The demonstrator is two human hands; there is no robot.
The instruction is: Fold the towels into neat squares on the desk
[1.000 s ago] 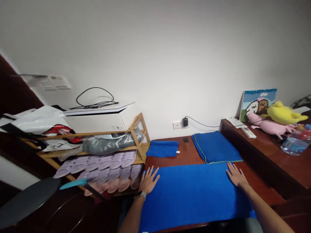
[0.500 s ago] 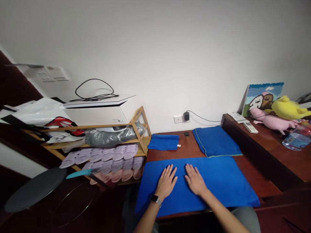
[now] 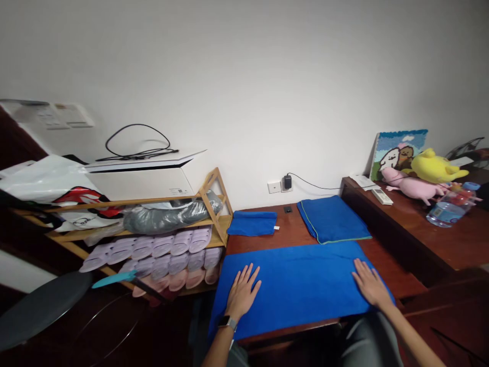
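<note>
A blue towel [image 3: 301,285] is spread over the front of the reddish-brown desk, its near edge reaching the desk's front. My left hand [image 3: 242,293] lies flat on the towel's left part, fingers stretched out, a watch on the wrist. Toward the towel's right end rests my right hand [image 3: 370,284], also flat with its fingers extended. Behind the spread towel are a small folded blue cloth [image 3: 252,223] with a white tag, at the left, and a larger folded blue towel [image 3: 333,219] with a green edge, at the right.
A wooden shoe rack [image 3: 219,232] with lilac and pink slippers stands left of the desk, a white box [image 3: 145,183] on top. On the raised right surface are a remote [image 3: 382,197], a pink plush toy [image 3: 412,186], a yellow plush toy [image 3: 435,167] and a plastic bottle [image 3: 445,213].
My hands have moved apart across the spread towel, the left one to the left and the right one far to the right. The view has turned slightly right.
</note>
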